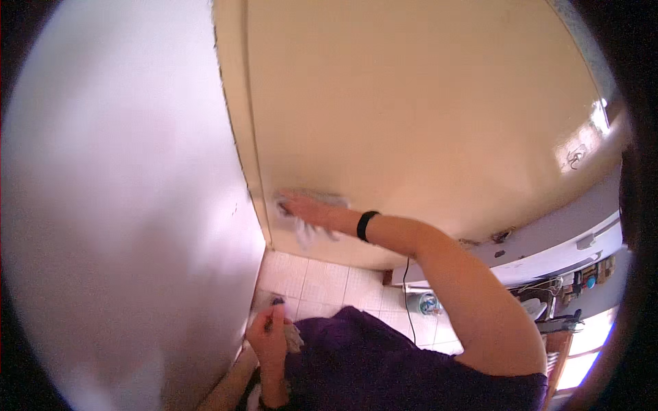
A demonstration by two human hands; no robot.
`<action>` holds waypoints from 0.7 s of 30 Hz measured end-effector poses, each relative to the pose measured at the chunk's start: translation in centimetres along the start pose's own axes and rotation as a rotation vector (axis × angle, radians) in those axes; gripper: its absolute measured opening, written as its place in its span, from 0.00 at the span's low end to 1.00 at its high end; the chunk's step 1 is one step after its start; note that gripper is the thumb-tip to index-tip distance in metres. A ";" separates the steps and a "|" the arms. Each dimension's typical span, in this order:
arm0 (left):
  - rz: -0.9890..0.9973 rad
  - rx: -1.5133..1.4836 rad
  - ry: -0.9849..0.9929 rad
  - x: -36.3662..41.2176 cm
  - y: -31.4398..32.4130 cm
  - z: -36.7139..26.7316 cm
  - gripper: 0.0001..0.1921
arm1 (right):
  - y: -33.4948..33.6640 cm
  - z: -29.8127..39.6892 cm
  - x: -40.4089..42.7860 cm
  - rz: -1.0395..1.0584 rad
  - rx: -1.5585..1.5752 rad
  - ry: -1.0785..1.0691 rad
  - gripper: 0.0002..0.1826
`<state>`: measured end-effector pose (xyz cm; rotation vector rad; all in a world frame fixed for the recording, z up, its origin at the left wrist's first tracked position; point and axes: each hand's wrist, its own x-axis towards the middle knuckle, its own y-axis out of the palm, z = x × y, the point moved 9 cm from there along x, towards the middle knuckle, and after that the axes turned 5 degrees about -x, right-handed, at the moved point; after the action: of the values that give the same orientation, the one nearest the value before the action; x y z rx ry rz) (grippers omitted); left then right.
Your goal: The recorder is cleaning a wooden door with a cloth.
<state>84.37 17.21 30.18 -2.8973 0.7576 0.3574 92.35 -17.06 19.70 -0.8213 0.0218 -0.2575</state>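
My right hand, with a black band on its wrist, presses a whitish cloth against the lower left part of a glossy tan door. Motion blurs the fingers and the cloth, whose loose end hangs below the palm. Low in the view, my left hand is closed around a small dark object, perhaps a bottle's top; most of it is hidden by the fingers. The left hand is in front of my dark shirt, near the white wall.
A white wall meets the door frame at the left. Below lies a tiled floor with a dark cable and a small round container. At the right are a pale ledge and shelves with assorted items.
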 end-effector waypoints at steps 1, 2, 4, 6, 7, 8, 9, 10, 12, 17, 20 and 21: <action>-0.011 -0.023 -0.046 -0.5 -0.4 1.0 0.09 | 1.1 1.2 -0.8 0.101 -0.003 0.054 0.20; -0.018 -0.019 -0.042 -0.8 -0.5 1.0 0.09 | 1.4 2.7 -2.3 0.197 -0.010 0.116 0.22; 0.022 -0.045 0.015 -1.8 0.8 -0.6 0.09 | -2.7 7.7 -5.5 0.044 -0.579 -0.313 0.22; 0.052 -0.059 0.011 -2.1 1.4 -1.0 0.09 | -6.1 11.5 -7.6 0.167 -1.257 -0.562 0.18; 0.084 -0.084 0.014 -2.0 2.0 -1.0 0.09 | -9.8 13.8 -8.4 0.099 -1.423 -0.480 0.17; 0.088 -0.005 0.060 -1.9 2.5 -1.3 0.09 | -13.9 16.1 -9.6 0.029 -1.583 -0.393 0.16; 0.062 0.009 0.056 -2.0 2.5 -1.2 0.09 | -17.2 18.4 -11.7 -0.126 -1.598 -0.508 0.13; 0.122 -0.055 0.101 -2.2 5.2 -2.3 0.09 | -23.1 14.8 -15.1 -0.431 -1.661 -0.513 0.12; 0.169 -0.099 0.156 -3.1 7.2 -4.0 0.09 | -31.5 17.5 -20.3 -0.463 -1.499 -0.417 0.17; 0.309 0.070 0.281 -6.2 13.5 -5.1 0.11 | -45.8 20.6 -33.9 -0.920 -1.410 0.013 0.19; 0.228 0.073 0.214 -7.5 11.5 -4.5 0.11 | -40.0 20.5 -28.5 -0.999 -1.296 0.061 0.18; 0.242 0.052 0.222 -8.1 12.3 -4.7 0.09 | -38.6 19.8 -27.3 -0.912 -1.190 -0.023 0.19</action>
<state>72.38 9.50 36.06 -2.8316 1.1382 0.0365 59.82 -21.52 59.11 -1.9968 -0.2515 -1.1598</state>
